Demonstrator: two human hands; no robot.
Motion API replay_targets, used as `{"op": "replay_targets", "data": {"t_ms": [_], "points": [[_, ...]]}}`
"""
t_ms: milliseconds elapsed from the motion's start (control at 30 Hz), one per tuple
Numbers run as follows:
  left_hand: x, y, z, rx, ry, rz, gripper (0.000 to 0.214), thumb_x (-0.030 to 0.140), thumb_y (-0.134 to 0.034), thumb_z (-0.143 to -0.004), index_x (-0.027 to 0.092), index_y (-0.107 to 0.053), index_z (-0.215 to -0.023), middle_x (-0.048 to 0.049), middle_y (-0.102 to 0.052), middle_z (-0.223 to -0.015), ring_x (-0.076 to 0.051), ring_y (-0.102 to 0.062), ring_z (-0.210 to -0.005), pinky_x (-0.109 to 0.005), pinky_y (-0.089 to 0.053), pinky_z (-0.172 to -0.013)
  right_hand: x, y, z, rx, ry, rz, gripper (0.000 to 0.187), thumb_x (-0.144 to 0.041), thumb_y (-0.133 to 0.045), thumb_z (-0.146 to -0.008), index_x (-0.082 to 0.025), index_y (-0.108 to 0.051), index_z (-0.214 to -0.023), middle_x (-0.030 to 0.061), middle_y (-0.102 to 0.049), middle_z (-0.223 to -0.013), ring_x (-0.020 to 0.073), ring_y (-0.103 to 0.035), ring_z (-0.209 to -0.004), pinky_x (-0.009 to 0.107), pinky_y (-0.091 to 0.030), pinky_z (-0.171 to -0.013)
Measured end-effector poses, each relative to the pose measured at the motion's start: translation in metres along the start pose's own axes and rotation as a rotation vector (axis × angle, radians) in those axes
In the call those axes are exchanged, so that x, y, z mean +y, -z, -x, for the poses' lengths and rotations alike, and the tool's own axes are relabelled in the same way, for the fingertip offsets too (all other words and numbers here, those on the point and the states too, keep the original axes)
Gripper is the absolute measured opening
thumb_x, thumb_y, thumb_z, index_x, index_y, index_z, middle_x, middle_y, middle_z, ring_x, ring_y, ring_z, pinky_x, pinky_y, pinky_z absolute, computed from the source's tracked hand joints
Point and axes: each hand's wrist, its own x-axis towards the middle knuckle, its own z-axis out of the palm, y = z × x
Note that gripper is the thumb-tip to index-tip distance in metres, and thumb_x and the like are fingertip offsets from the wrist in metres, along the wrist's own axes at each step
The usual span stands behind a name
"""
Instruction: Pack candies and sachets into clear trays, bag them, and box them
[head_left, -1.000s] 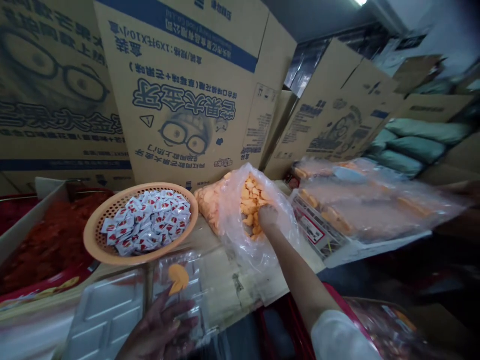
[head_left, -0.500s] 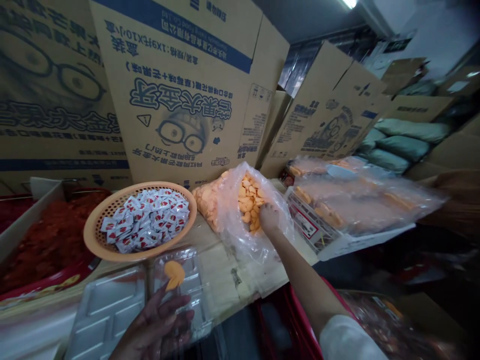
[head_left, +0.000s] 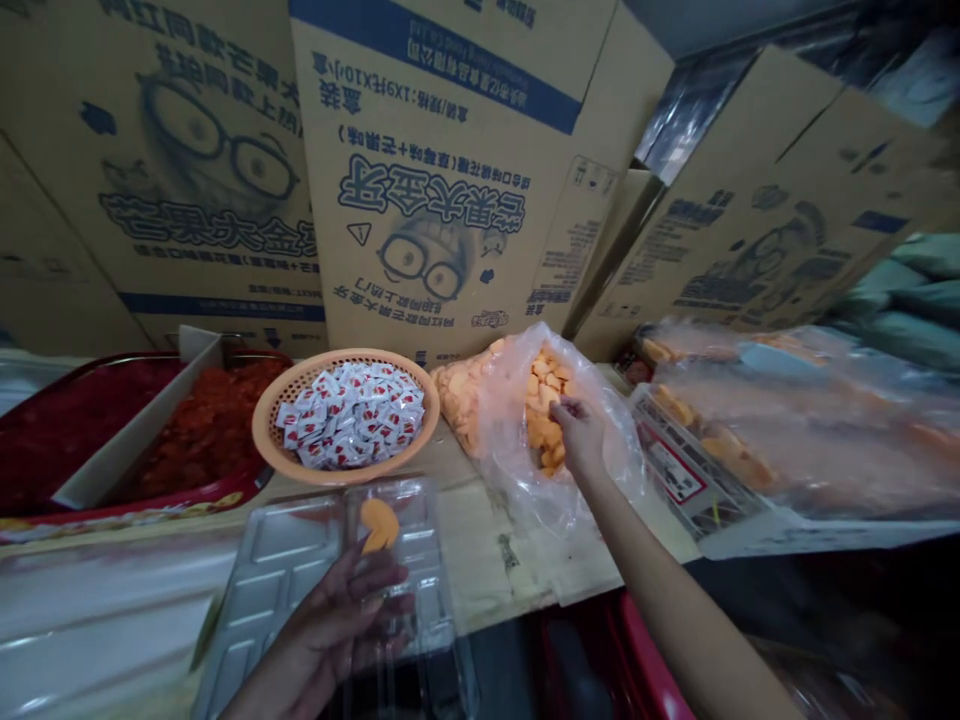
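My right hand point(head_left: 577, 432) reaches into an open clear plastic bag point(head_left: 525, 430) full of orange snack pieces, fingers pinched together on some of them. My left hand point(head_left: 337, 625) rests on a clear plastic compartment tray point(head_left: 277, 560) near the front edge and steadies it with curled fingers. One orange piece point(head_left: 379, 525) lies in a tray compartment just above my left fingers. An orange mesh basket point(head_left: 285, 455) heaped with small red-and-white sachets stands behind the tray.
Large printed cardboard boxes point(head_left: 450, 170) wall off the back. A red tray point(head_left: 135, 500) of red food with a cardboard divider sits at the left. Bagged orange snacks on a carton point(head_left: 750, 440) lie at the right. Green sacks point(head_left: 922, 290) are stacked far right.
The view has swung left and down. My right hand stays in the bag and has closed its fingers on pieces. My left hand keeps its hold on the tray.
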Motion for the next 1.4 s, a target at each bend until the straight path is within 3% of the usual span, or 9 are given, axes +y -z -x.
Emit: {"op": "replay_targets", "data": {"t_ms": [67, 167, 233, 400, 533, 667, 933, 1233, 1400], "points": [[0.001, 0.004, 0.000, -0.050, -0.019, 0.010, 0.075, 0.011, -0.067, -0.069, 0.024, -0.029, -0.133, -0.0132, -0.054, -0.124, -0.030, -0.060, -0.101, -0.048, -0.046, -0.087, -0.028, 0.006, 0.021, -0.060, -0.041, -0.247, 0.032, -0.041, -0.045, -0.077, -0.015, -0.053, -0.092, 0.0012, -0.057, -0.077, 0.0106, -0.053, -0.060, 0.022, -0.041, -0.054], [0.003, 0.010, 0.001, -0.100, -0.071, 0.006, 0.069, 0.010, -0.065, -0.070, 0.025, -0.033, -0.130, -0.0119, -0.056, -0.120, -0.029, -0.060, -0.100, -0.048, -0.047, -0.085, -0.075, 0.014, 0.060, -0.303, -0.190, -0.848, 0.036, -0.039, -0.069, -0.060, -0.019, -0.058, -0.087, -0.0040, -0.055, -0.070, 0.0069, -0.047, -0.051, 0.020, -0.037, -0.049], [0.006, 0.013, 0.004, -0.107, -0.101, 0.000, 0.067, 0.009, -0.066, -0.069, 0.025, -0.036, -0.127, -0.0113, -0.058, -0.116, -0.029, -0.061, -0.099, -0.047, -0.047, -0.083, -0.104, 0.012, 0.086, -0.484, -0.186, -0.885, 0.035, -0.035, -0.073, -0.057, -0.018, -0.060, -0.086, -0.0047, -0.055, -0.065, 0.0060, -0.045, -0.051, 0.019, -0.035, -0.049], [0.012, 0.018, 0.018, -0.089, -0.163, 0.027, 0.065, 0.008, -0.066, -0.069, 0.026, -0.038, -0.124, -0.0102, -0.060, -0.112, -0.028, -0.062, -0.096, -0.046, -0.048, -0.081, -0.137, -0.031, 0.137, -0.836, 0.022, -0.675, 0.024, -0.033, -0.066, -0.067, -0.017, -0.060, -0.083, -0.0014, -0.060, -0.068, 0.0107, -0.052, -0.061, 0.022, -0.039, -0.055], [0.015, 0.026, 0.028, -0.092, -0.202, 0.061, 0.055, 0.008, -0.065, -0.070, 0.024, -0.044, -0.118, -0.0102, -0.060, -0.113, -0.027, -0.063, -0.093, -0.045, -0.048, -0.080, -0.141, -0.070, 0.160, -0.738, 0.299, -0.408, 0.009, -0.026, -0.057, -0.073, -0.019, -0.061, -0.077, 0.0016, -0.060, -0.073, 0.0143, -0.052, -0.066, 0.027, -0.042, -0.061], [0.019, 0.042, 0.036, -0.072, -0.229, 0.093, 0.045, 0.007, -0.065, -0.069, 0.021, -0.050, -0.109, -0.0105, -0.059, -0.114, -0.027, -0.062, -0.093, -0.044, -0.049, -0.079, -0.154, -0.086, 0.175, -0.630, 0.551, -0.312, 0.006, -0.020, -0.055, -0.076, -0.020, -0.060, -0.076, 0.0056, -0.056, -0.083, 0.0187, -0.052, -0.081, 0.032, -0.044, -0.072], [0.034, 0.086, 0.058, -0.084, -0.324, 0.175, 0.046, 0.004, -0.058, -0.071, 0.021, -0.050, -0.112, -0.0114, -0.055, -0.122, -0.029, -0.057, -0.105, -0.043, -0.047, -0.082, -0.207, -0.122, 0.170, -0.732, 0.608, -0.338, 0.010, -0.023, -0.050, -0.080, -0.019, -0.058, -0.086, 0.0042, -0.058, -0.085, 0.0158, -0.053, -0.078, 0.026, -0.043, -0.068], [0.043, 0.156, 0.089, 0.038, -0.465, 0.391, 0.056, -0.001, -0.054, -0.069, 0.029, -0.047, -0.116, -0.0084, -0.050, -0.128, -0.031, -0.050, -0.115, -0.047, -0.041, -0.089, -0.324, -0.239, 0.173, -1.051, 1.050, 0.182, 0.018, -0.010, -0.047, -0.079, -0.017, -0.060, -0.091, 0.0038, -0.063, -0.095, 0.0126, -0.057, -0.087, 0.020, -0.039, -0.073], [0.052, 0.187, 0.100, 0.057, -0.556, 0.470, 0.050, 0.001, -0.054, -0.069, 0.029, -0.053, -0.111, -0.0064, -0.050, -0.130, -0.030, -0.049, -0.117, -0.049, -0.038, -0.093, -0.341, -0.289, 0.191, -1.203, 1.153, 0.363, 0.025, -0.014, -0.063, -0.066, -0.017, -0.062, -0.090, 0.0070, -0.064, -0.091, 0.0189, -0.060, -0.079, 0.023, -0.038, -0.061]]}}
